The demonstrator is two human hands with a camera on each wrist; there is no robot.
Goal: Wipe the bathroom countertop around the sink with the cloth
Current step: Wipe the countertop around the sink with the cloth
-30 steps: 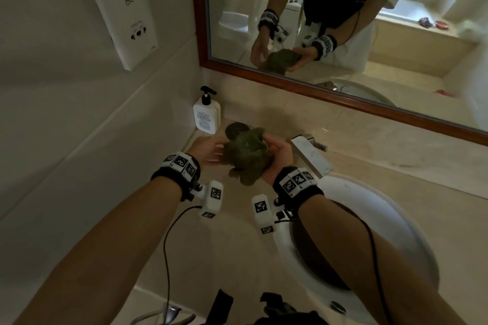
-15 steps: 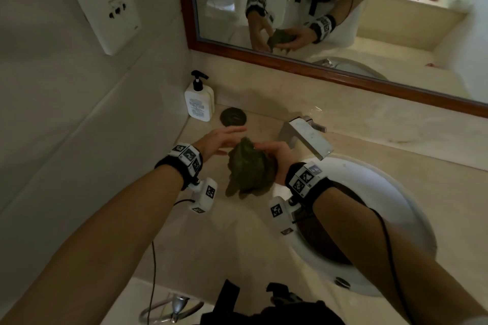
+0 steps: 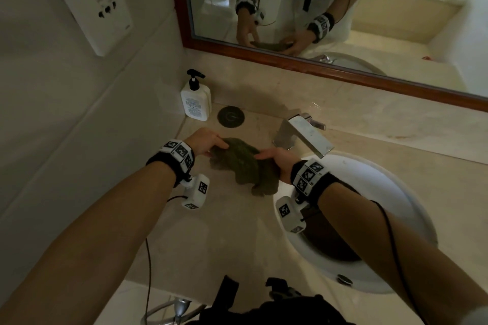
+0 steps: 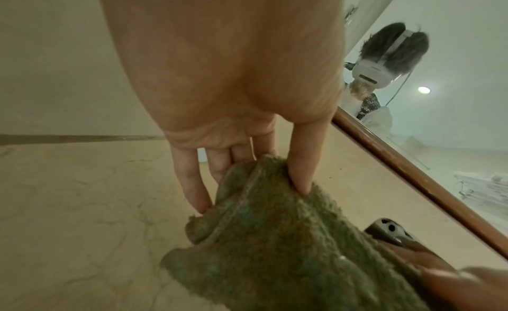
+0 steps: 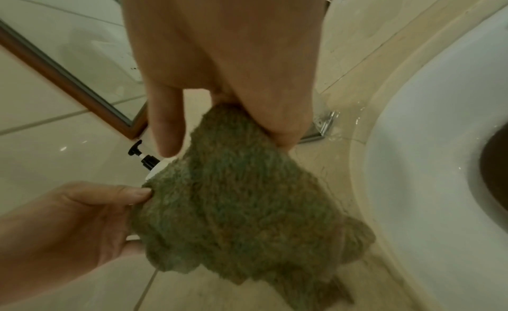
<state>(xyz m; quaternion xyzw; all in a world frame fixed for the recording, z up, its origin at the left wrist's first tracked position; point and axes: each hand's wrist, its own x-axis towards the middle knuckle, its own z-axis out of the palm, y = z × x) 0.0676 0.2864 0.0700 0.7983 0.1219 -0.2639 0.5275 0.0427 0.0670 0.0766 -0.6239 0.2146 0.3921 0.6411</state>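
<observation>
A green terry cloth [image 3: 244, 166] hangs stretched between both hands just above the beige countertop [image 3: 211, 232], left of the white sink [image 3: 383, 192]. My left hand [image 3: 211, 144] pinches the cloth's left edge between thumb and fingers [image 4: 301, 176]. My right hand [image 3: 274, 158] pinches its right edge, thumb on top [image 5: 277, 120]. The cloth [image 5: 233, 207] droops down between them, and its lower corner seems close to the counter near the sink rim. The cloth [image 4: 274, 250] fills the lower part of the left wrist view.
A white pump bottle [image 3: 196, 100] and a dark round disc [image 3: 231, 116] stand by the back wall at left. A chrome faucet [image 3: 303, 134] juts over the sink. Behind runs a wood-framed mirror [image 3: 317, 68]. A wall socket plate [image 3: 92, 2] hangs at left.
The cloth was bunched in a ball in my hands; both hands have moved down toward the counter and pulled apart, spreading the cloth out between them.
</observation>
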